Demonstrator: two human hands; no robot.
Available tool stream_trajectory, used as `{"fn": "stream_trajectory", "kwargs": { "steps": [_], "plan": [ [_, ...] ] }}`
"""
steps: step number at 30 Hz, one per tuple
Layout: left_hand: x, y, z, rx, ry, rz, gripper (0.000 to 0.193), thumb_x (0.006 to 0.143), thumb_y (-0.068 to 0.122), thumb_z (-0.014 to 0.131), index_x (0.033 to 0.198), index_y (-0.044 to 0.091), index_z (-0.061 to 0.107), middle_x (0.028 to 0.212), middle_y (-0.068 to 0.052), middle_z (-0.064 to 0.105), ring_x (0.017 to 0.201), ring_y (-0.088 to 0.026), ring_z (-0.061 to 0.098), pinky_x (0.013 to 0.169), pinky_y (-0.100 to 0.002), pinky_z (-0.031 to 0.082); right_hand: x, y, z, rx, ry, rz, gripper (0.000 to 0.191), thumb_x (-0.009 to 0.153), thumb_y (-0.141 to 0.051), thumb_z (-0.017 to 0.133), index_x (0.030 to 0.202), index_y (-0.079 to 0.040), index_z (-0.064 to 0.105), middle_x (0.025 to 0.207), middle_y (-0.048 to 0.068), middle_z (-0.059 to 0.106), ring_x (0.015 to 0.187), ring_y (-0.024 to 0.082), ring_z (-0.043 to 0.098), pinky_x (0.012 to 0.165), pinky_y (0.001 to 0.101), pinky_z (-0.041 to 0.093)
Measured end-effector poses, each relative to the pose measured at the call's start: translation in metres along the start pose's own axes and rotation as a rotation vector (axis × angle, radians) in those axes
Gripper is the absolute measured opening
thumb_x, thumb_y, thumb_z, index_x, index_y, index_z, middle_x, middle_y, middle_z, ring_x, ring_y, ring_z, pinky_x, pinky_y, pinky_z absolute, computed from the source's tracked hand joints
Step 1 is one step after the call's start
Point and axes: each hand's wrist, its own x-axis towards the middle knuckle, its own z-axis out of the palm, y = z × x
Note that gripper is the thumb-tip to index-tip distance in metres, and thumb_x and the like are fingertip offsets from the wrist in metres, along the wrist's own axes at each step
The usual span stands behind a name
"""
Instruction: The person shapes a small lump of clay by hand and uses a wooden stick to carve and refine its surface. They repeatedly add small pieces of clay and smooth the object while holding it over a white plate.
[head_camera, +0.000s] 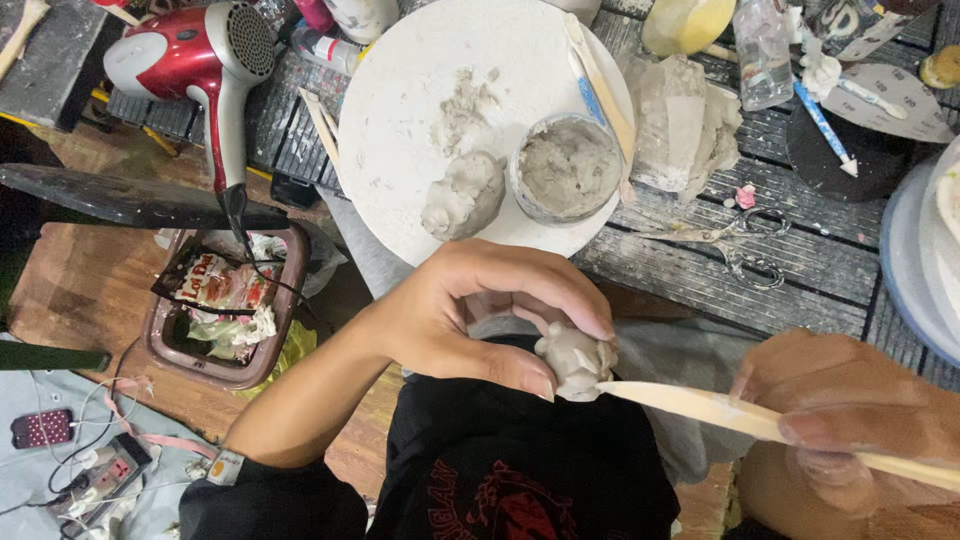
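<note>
Fingers of my left hand (470, 315) pinch a small clay figure (577, 362); my right hand (850, 420) grips a wooden modelling stick (720, 410). Its tip touches the figure.

Single head view, looking steeply down, close over lap.

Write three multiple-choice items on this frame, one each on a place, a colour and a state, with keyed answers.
1. Where does the small round tub of grey paste stand?
A. on the white round board
B. in the brown bin
C. on the person's lap

2. What colour is the hair dryer?
A. blue
B. red and grey
C. yellow

3. How is the small clay figure held?
A. lying loose on the bench
B. pinched in the left hand
C. sunk in the tub

Answers: 1 A, it sits on the white round board. 2 B, red body. 3 B, the left hand grips it while the right hand holds a wooden tool to it.
</note>
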Motion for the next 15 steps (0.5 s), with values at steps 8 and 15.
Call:
{"fn": "stream_trajectory", "kwargs": {
  "steps": [8, 15],
  "plan": [
    [0.0, 0.001, 0.002, 0.015, -0.003, 0.03, 0.036, 0.1, 0.001, 0.085, 0.132, 0.001, 0.068, 0.131, -0.01, 0.065, 0.117, -0.016, 0.066, 0.103, -0.028, 0.056, -0.009, -0.008, 0.007, 0.011, 0.129, -0.026, 0.015, 0.102, -0.025, 0.059, 0.102, -0.012, 0.064, 0.082, 0.004, 0.063, 0.067, 0.019, 0.064, 0.062, 0.0398, 0.061],
    [0.001, 0.001, 0.004, 0.051, 0.014, 0.029, 0.037, 0.099, 0.002, 0.086, 0.132, 0.002, 0.068, 0.134, -0.011, 0.068, 0.117, -0.016, 0.066, 0.103, -0.028, 0.057, -0.025, 0.005, 0.0, 0.047, 0.04, -0.031, 0.016, 0.103, -0.026, 0.059, 0.099, -0.011, 0.063, 0.086, 0.004, 0.065, 0.069, 0.017, 0.068, 0.065, 0.0375, 0.062]
  ]
}}
